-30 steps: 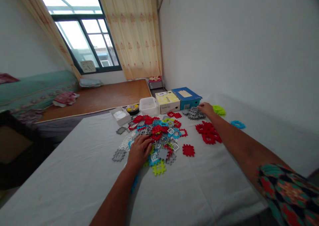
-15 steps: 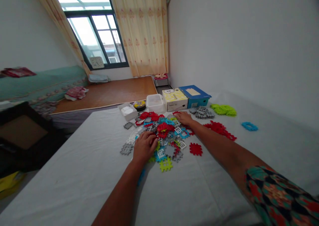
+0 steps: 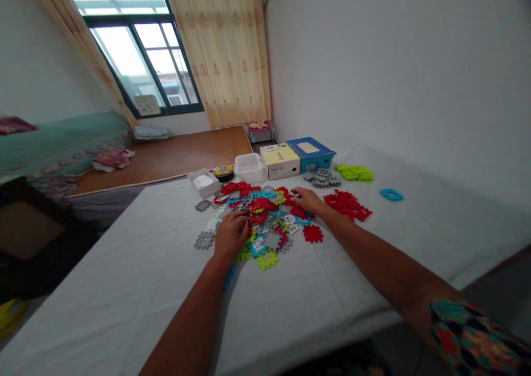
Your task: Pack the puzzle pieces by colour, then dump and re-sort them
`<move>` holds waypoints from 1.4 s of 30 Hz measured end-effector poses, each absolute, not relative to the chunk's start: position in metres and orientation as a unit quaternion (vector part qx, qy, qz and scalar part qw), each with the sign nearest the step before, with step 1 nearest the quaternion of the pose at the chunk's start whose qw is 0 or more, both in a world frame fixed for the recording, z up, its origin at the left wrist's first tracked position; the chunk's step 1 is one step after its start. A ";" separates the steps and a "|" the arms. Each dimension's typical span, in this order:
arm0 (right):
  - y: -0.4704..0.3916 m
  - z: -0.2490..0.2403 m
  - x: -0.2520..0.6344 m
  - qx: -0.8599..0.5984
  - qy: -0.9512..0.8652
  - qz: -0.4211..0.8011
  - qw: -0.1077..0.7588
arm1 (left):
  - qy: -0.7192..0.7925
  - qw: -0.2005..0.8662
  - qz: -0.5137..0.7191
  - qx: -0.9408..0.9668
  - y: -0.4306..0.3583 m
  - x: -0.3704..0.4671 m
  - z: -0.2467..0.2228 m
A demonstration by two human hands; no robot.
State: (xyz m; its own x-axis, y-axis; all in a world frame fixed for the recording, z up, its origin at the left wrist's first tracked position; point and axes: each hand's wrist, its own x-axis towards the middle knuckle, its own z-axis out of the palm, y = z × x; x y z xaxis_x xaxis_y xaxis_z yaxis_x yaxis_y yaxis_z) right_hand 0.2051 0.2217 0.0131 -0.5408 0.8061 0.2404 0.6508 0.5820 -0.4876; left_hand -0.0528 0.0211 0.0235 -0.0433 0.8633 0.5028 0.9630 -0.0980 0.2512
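A mixed heap of notched plastic pieces (image 3: 271,240) in red, blue, grey, green and white lies on the white-covered table. My left hand (image 3: 232,232) rests at the heap's left side, fingers curled, their tips hidden among the pieces. At the heap's right rear, my right hand (image 3: 306,199) has its fingers pinched on a red piece (image 3: 295,198). Sorted groups lie to the right: red pieces (image 3: 347,205), grey pieces (image 3: 322,178), green pieces (image 3: 354,172) and blue pieces (image 3: 391,194). A single red square (image 3: 312,234) lies near my right forearm.
Along the back of the table (image 3: 136,265) stand a white open box (image 3: 203,183), a round black-and-yellow tin (image 3: 224,172), a clear plastic tub (image 3: 249,167), a yellow-and-white box (image 3: 280,160) and a blue box (image 3: 311,153). A wall rises at the right.
The view has shifted, so the scene sits further left. My right hand's fingers have closed on a red piece at the heap's rear. My left hand stays at the left side.
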 end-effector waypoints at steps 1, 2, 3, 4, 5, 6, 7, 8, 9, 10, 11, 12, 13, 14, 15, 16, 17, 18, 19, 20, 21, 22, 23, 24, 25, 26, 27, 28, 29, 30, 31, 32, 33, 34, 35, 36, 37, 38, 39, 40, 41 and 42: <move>0.218 0.011 0.200 -0.423 -0.863 0.159 0.225 | -0.665 0.089 -0.280 -0.687 0.022 -0.054 0.023; 0.215 0.009 0.196 -0.424 -0.864 0.147 0.226 | -0.663 0.091 -0.280 -0.689 0.022 -0.054 0.023; 0.213 0.008 0.193 -0.426 -0.865 0.138 0.228 | -0.660 0.093 -0.280 -0.691 0.023 -0.055 0.023; 0.211 0.008 0.190 -0.428 -0.863 0.133 0.232 | -0.658 0.095 -0.280 -0.693 0.023 -0.055 0.023; 0.209 0.009 0.189 -0.430 -0.860 0.131 0.241 | -0.656 0.098 -0.279 -0.695 0.023 -0.056 0.023; 0.208 0.011 0.189 -0.431 -0.856 0.129 0.255 | -0.654 0.100 -0.278 -0.696 0.024 -0.056 0.023; 0.207 0.013 0.190 -0.432 -0.850 0.128 0.273 | -0.653 0.102 -0.276 -0.698 0.024 -0.057 0.023; 0.206 0.016 0.191 -0.429 -0.844 0.132 0.293 | -0.653 0.103 -0.275 -0.698 0.024 -0.057 0.023; 0.205 0.020 0.194 -0.424 -0.839 0.141 0.310 | -0.653 0.103 -0.273 -0.699 0.025 -0.057 0.023; 0.205 0.024 0.198 -0.416 -0.835 0.152 0.326 | -0.652 0.102 -0.271 -0.701 0.025 -0.058 0.023; 0.206 0.029 0.203 -0.408 -0.832 0.164 0.339 | -0.651 0.102 -0.269 -0.702 0.026 -0.058 0.022; 0.209 0.035 0.211 -0.401 -0.828 0.174 0.351 | -0.651 0.101 -0.267 -0.703 0.026 -0.059 0.022; 0.213 0.040 0.221 -0.399 -0.823 0.179 0.363 | -0.651 0.102 -0.265 -0.704 0.027 -0.060 0.021; 0.218 0.046 0.234 -0.403 -0.814 0.179 0.378 | -0.652 0.102 -0.263 -0.704 0.028 -0.060 0.020; 0.226 0.051 0.250 -0.412 -0.803 0.177 0.392 | -0.653 0.104 -0.261 -0.703 0.028 -0.061 0.019; 0.234 0.055 0.268 -0.427 -0.788 0.176 0.406 | -0.654 0.105 -0.260 -0.703 0.028 -0.061 0.019; 0.242 0.057 0.288 -0.448 -0.769 0.177 0.420 | -0.654 0.105 -0.259 -0.703 0.029 -0.062 0.018; 0.250 0.058 0.308 -0.478 -0.745 0.182 0.428 | -0.653 0.105 -0.259 -0.704 0.029 -0.062 0.018; 0.257 0.057 0.327 -0.516 -0.714 0.188 0.434 | -0.652 0.104 -0.259 -0.705 0.029 -0.062 0.018; 0.263 0.055 0.344 -0.558 -0.681 0.198 0.431 | -0.652 0.104 -0.259 -0.705 0.029 -0.063 0.018; 0.267 0.052 0.357 -0.593 -0.649 0.213 0.426 | -0.651 0.105 -0.260 -0.705 0.029 -0.063 0.018; 0.269 0.049 0.366 -0.618 -0.620 0.235 0.421 | -0.651 0.106 -0.261 -0.705 0.029 -0.063 0.018; 0.269 0.047 0.370 -0.629 -0.599 0.265 0.418 | -0.652 0.106 -0.261 -0.704 0.029 -0.063 0.018; 0.268 0.044 0.371 -0.626 -0.588 0.300 0.414 | -0.652 0.106 -0.260 -0.704 0.029 -0.063 0.018; 0.266 0.043 0.369 -0.614 -0.589 0.332 0.407 | -0.652 0.105 -0.260 -0.705 0.029 -0.063 0.018; 0.263 0.042 0.365 -0.603 -0.599 0.351 0.394 | -0.652 0.105 -0.259 -0.705 0.030 -0.064 0.018; 0.261 0.043 0.361 -0.595 -0.617 0.355 0.373 | -0.651 0.105 -0.259 -0.706 0.030 -0.064 0.018; 0.258 0.044 0.356 -0.594 -0.640 0.342 0.347 | -0.651 0.105 -0.260 -0.706 0.030 -0.063 0.018; 0.255 0.046 0.353 -0.597 -0.665 0.317 0.318 | -0.650 0.106 -0.261 -0.706 0.030 -0.063 0.018; 0.253 0.048 0.350 -0.602 -0.688 0.282 0.290 | -0.650 0.106 -0.261 -0.706 0.029 -0.063 0.017; 0.251 0.050 0.349 -0.605 -0.710 0.245 0.264 | -0.651 0.107 -0.260 -0.706 0.029 -0.063 0.017; 0.249 0.052 0.348 -0.608 -0.729 0.206 0.239 | -0.651 0.107 -0.258 -0.706 0.029 -0.063 0.018; 0.247 0.055 0.347 -0.613 -0.741 0.168 0.216 | -0.652 0.107 -0.256 -0.706 0.029 -0.063 0.018; 0.245 0.058 0.345 -0.622 -0.747 0.129 0.198 | -0.652 0.108 -0.254 -0.707 0.028 -0.062 0.018; 0.242 0.060 0.342 -0.629 -0.748 0.093 0.189 | -0.651 0.108 -0.253 -0.707 0.028 -0.062 0.018; 0.238 0.062 0.337 -0.629 -0.751 0.066 0.190 | -0.651 0.108 -0.253 -0.708 0.028 -0.061 0.019; 0.234 0.063 0.329 -0.617 -0.759 0.050 0.199 | -0.650 0.108 -0.254 -0.708 0.028 -0.061 0.019; 0.229 0.064 0.320 -0.589 -0.778 0.049 0.212 | -0.649 0.108 -0.255 -0.709 0.028 -0.060 0.020; 0.224 0.064 0.309 -0.545 -0.806 0.063 0.221 | -0.648 0.107 -0.256 -0.710 0.028 -0.059 0.020; 0.218 0.062 0.297 -0.491 -0.837 0.087 0.224 | -0.647 0.106 -0.258 -0.710 0.028 -0.059 0.020; 0.212 0.060 0.285 -0.439 -0.864 0.113 0.218 | -0.647 0.105 -0.260 -0.710 0.028 -0.059 0.021; 0.206 0.056 0.274 -0.398 -0.884 0.134 0.204 | -0.646 0.104 -0.261 -0.710 0.028 -0.058 0.021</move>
